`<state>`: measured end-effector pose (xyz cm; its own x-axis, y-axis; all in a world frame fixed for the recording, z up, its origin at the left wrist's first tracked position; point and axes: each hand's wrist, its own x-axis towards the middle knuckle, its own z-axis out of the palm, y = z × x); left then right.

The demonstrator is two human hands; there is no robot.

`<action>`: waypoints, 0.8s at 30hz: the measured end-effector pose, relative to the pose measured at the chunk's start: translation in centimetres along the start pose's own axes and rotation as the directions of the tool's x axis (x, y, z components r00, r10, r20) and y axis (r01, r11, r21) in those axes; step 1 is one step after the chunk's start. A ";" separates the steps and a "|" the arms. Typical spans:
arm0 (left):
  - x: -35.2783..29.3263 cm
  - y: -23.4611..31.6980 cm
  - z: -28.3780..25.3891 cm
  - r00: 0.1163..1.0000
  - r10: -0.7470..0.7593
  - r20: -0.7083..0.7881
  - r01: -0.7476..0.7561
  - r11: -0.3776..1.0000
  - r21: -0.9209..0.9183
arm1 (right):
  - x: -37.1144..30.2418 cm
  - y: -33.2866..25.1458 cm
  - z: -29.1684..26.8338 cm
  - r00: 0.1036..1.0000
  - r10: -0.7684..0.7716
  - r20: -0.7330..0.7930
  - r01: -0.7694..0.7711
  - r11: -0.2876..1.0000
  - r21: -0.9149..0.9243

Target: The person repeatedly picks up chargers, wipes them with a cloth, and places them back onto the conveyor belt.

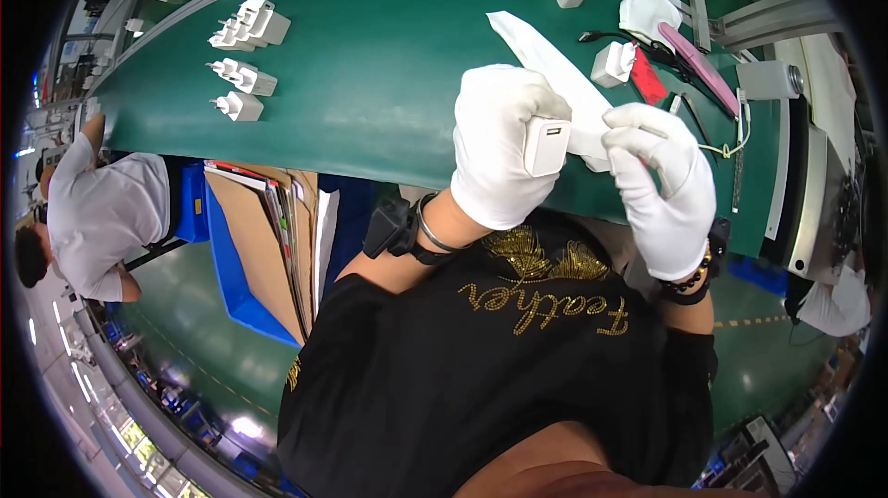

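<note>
A gloved left hand [497, 148] grips a white charger [547, 150]; the right hand [664, 191], loosely unclenched, hangs beside it, green counter [370, 63] beyond.

The tabletop [388, 54] is plain green. The left hand [499, 142] and right hand [668, 184] wear white gloves [680, 225], and the charger [546, 151] above the near edge is white, as are the plugs [244, 107] toward the left edge. Toward the right edge are a red card [649, 78], a black cable [662, 53] and a pink tool [700, 70]. Gold dotted patterns [520, 255] mark the black shirt [407, 387].
</note>
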<state>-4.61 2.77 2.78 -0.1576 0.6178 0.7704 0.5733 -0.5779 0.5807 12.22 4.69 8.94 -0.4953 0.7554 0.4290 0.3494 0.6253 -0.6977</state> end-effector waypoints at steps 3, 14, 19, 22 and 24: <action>0.2 -0.3 -0.2 0.998 0.057 0.040 -0.057 0.998 -0.006 | 0.0 0.7 -1.2 0.996 0.049 0.071 -0.047 0.998 -0.040; 0.9 -0.5 -0.9 0.999 0.027 0.042 -0.029 0.999 0.045 | 7.9 6.4 -6.4 0.994 0.023 0.105 0.040 0.831 -0.555; 0.9 -0.6 -1.4 0.998 0.005 0.067 -0.009 0.998 0.055 | 14.1 13.1 -7.9 0.972 0.228 0.064 -0.033 0.398 -0.917; 1.0 -0.8 -1.6 0.997 -0.021 0.079 0.014 0.997 0.082 | 16.5 13.7 -7.6 0.971 -0.030 0.236 0.214 0.549 -0.808; 1.0 -0.9 -1.7 1.000 0.004 0.022 -0.006 0.992 0.123 | 18.5 14.9 -7.0 0.970 -0.034 0.240 0.220 0.540 -0.813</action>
<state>-6.64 2.99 3.48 -0.1379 0.6273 0.7665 0.6687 -0.5120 0.5392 13.81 29.31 10.50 -0.6835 0.6644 0.3023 0.7258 0.6629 0.1840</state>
